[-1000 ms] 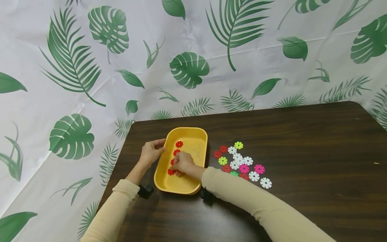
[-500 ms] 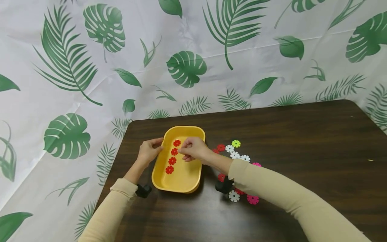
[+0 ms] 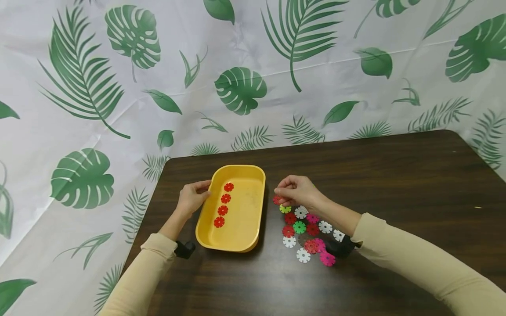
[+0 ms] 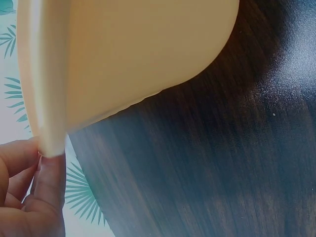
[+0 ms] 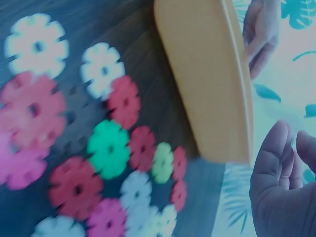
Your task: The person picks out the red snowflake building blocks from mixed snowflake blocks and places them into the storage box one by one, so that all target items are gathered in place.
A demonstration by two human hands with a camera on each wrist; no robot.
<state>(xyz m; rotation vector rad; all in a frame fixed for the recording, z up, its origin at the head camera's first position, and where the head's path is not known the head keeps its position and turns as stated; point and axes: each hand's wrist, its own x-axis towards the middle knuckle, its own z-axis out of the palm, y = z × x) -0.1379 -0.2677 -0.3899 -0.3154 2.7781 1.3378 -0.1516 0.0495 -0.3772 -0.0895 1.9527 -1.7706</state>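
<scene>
My left hand (image 3: 192, 197) pinches the left rim of a yellow plastic tray (image 3: 245, 206); in the left wrist view, its thumb and fingers (image 4: 49, 180) close on the rim's edge. Inside the tray, several red notched plastic discs (image 3: 223, 210) lie in one column along the left side. Right of the tray, my right hand (image 3: 302, 191) hovers over the far end of a spread of loose notched discs. Nothing shows between its loosely bent fingers (image 5: 271, 153) and thumb, which stand apart in the right wrist view.
The spread on the dark wooden table (image 3: 379, 175) mixes white discs (image 3: 303, 255), red ones, pink ones (image 3: 327, 258), a green disc (image 5: 109, 149) and a yellow-green disc (image 5: 163, 163). Some overlap. A leaf-printed cloth (image 3: 166, 52) hangs behind the table.
My right hand has moved out of the tray, to the right, over the loose discs. The red column in the tray is now uncovered. The left hand has stayed at the rim.
</scene>
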